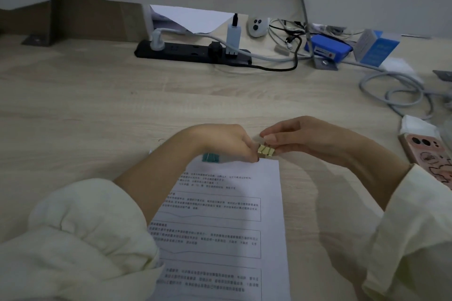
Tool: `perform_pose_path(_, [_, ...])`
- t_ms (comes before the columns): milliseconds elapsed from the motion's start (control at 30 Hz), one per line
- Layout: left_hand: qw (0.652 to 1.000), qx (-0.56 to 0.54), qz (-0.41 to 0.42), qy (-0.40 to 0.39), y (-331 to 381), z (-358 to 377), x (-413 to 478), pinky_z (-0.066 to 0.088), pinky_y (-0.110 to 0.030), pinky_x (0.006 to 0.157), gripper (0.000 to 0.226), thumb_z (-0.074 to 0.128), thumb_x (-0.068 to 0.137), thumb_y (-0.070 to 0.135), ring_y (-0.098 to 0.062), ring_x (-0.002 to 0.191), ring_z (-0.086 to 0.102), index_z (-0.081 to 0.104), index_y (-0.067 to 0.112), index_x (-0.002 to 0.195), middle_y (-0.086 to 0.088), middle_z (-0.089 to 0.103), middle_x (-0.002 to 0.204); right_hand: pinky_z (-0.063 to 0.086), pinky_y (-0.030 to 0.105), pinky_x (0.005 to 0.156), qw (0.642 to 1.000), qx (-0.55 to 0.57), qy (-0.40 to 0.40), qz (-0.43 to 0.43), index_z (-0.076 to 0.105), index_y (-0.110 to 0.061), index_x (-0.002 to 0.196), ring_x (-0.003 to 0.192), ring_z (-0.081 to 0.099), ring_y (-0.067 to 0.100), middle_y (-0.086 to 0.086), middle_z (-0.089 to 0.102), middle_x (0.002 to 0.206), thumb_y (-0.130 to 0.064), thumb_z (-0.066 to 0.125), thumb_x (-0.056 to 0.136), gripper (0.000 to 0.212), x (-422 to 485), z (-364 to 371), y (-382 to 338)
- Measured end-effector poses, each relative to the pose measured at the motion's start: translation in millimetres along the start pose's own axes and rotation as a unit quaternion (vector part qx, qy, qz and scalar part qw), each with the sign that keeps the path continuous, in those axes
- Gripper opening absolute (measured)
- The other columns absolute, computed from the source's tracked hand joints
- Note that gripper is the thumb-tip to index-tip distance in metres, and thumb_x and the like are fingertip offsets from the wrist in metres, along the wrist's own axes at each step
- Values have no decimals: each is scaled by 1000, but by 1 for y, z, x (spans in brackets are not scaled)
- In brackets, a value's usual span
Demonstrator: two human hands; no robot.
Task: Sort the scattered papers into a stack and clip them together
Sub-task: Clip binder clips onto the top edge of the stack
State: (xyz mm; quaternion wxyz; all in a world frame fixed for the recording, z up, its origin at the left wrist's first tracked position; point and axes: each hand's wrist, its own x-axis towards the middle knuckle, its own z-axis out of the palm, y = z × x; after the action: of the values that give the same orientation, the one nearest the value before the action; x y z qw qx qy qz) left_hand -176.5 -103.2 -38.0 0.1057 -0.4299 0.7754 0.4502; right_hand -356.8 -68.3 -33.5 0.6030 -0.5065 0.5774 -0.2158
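Item 1: I am logging a cream left sleeve (80, 239), bunched up and lying nearest the lens at the lower left, with the bare forearm reaching over the papers.

Item 2: the stack of papers (220, 227) is lying flat on the pale wood table (73, 95), directly in front of me. The printed side is facing up and the edges are looking squared.

Item 3: a teal clip (211, 157) is sitting on the stack's top edge, toward its left, partly under the left wrist.

Item 4: the left hand (227, 140) is resting at that top edge. Its fingers are curled in and its fingertips are pressing against the left end of the yellow clip (266, 151).

Item 5: that yellow clip is sitting at the stack's top right corner, between the two hands.

Item 6: the right hand (300, 137) is pinching the yellow clip from the right, thumb below and forefinger above, with the other fingers loosely bent. I cannot tell whether the clip is biting onto the sheets.

Item 7: a black power strip (193, 52) is lying along the far edge of the table, and a coiled white cable (401, 90) is lying to the right of it.

Item 8: a pink-cased phone (426, 151) is lying at the right edge, just beside a folded tissue (415, 127).
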Motion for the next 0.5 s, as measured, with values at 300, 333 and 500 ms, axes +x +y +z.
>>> perform_pose_path(300, [996, -69, 14, -57, -11, -8, 8, 43, -25, 86, 18, 58, 89, 28, -11, 85, 59, 65, 25, 73, 8, 64, 83, 55, 16, 79, 999, 6, -37, 15, 69, 2, 101, 88, 68, 14, 13, 72, 99, -24, 67, 71, 40, 16, -6, 3])
perform_pose_path(333, [996, -68, 16, -54, -12, -8, 8, 43, -26, 90, 14, 58, 89, 27, -12, 89, 60, 67, 21, 80, 6, 66, 88, 55, 16, 76, 999, 4, -33, 9, 69, 2, 96, 85, 68, 13, 13, 72, 96, -24, 67, 71, 37, 17, -6, 3])
perform_pose_path(500, [997, -59, 26, -32, -16, -7, 9, 39, -18, 79, 11, 58, 89, 29, -2, 79, 54, 64, 24, 82, 15, 58, 79, 55, 17, 75, 999, -34, -16, -15, 69, -5, 77, 76, 65, 12, 13, 70, 87, -28, 69, 65, 25, 21, -2, -1])
